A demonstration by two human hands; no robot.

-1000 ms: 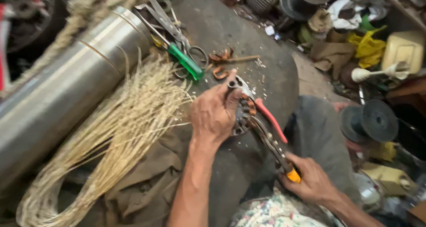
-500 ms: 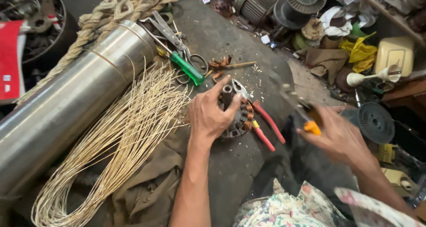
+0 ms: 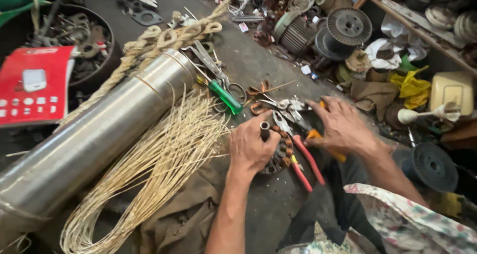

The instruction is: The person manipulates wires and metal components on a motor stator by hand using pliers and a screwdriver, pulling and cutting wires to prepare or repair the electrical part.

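Two hands: left hand (image 3: 256,147) clamped on one stator (image 3: 279,152), right hand (image 3: 340,125) gripping one orange-handled tool (image 3: 323,142), beside one red-handled pliers (image 3: 303,159).

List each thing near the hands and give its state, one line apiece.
left hand: clamped on the round wound part
round wound part: lying flat on the bench, short tube upright at its top
right hand: resting on the orange-handled tool
orange-handled tool: lying down, mostly covered
red-handled pliers: lying flat, unheld
green-handled screwdriver: lying flat, unheld
steel cylinder: lying on its side
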